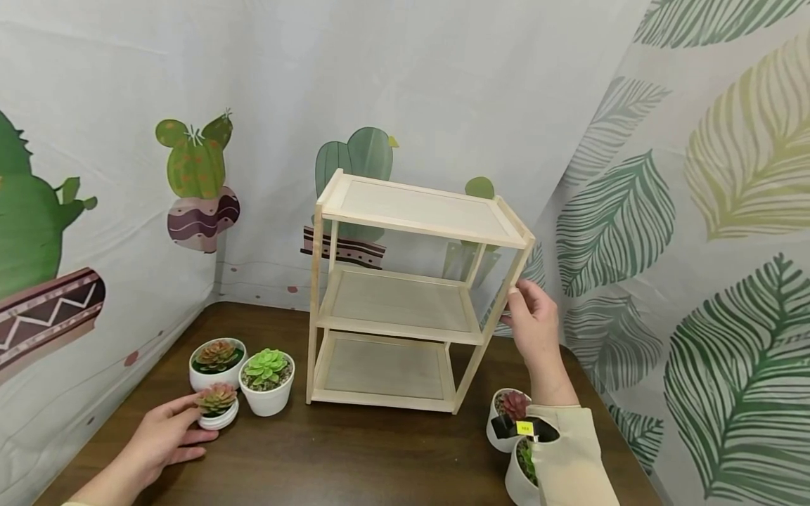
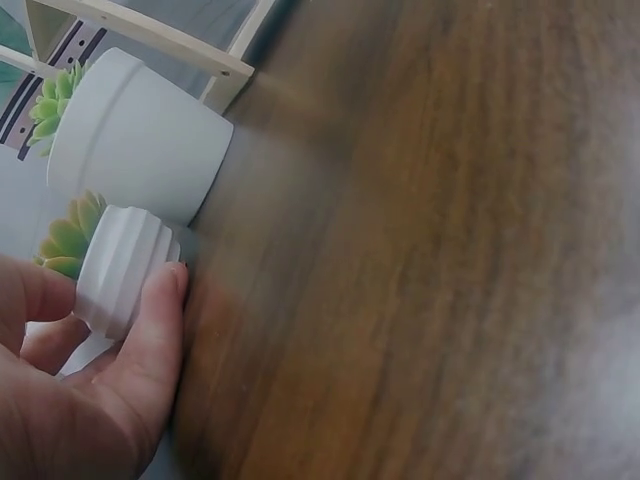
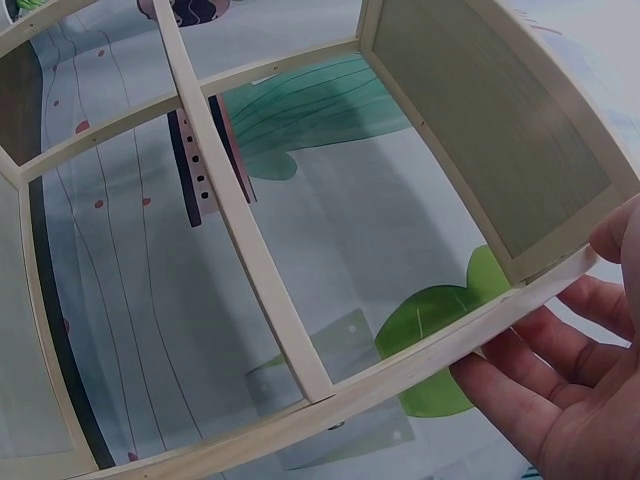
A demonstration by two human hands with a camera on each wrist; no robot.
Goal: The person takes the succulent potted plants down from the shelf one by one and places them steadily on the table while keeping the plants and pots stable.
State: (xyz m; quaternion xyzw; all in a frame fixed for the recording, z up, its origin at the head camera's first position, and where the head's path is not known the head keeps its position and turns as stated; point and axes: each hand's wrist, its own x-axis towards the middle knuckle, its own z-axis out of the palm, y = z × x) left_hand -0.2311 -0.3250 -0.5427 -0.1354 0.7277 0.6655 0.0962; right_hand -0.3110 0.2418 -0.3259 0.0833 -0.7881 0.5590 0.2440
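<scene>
My left hand (image 1: 166, 437) is at the left of the table, holding a small white ridged pot (image 2: 125, 270) with a pinkish-green succulent (image 1: 217, 399). In the left wrist view the fingers lie on both sides of that pot. Just beside it stand a larger white pot (image 1: 267, 400) with a bright green succulent and a low white bowl (image 1: 201, 379) with a reddish-brown one. On the other side, my right hand (image 1: 533, 320) grips the right front upright of a three-tier wooden shelf (image 1: 399, 307). Thumb and fingers wrap that upright in the right wrist view.
Two white pots, one with a dark red succulent (image 1: 515, 405) and one with a green plant (image 1: 525, 460), stand at the right, partly hidden by my right sleeve (image 1: 572, 450). Printed curtains (image 1: 272, 91) hang behind and beside the brown table (image 1: 354, 457).
</scene>
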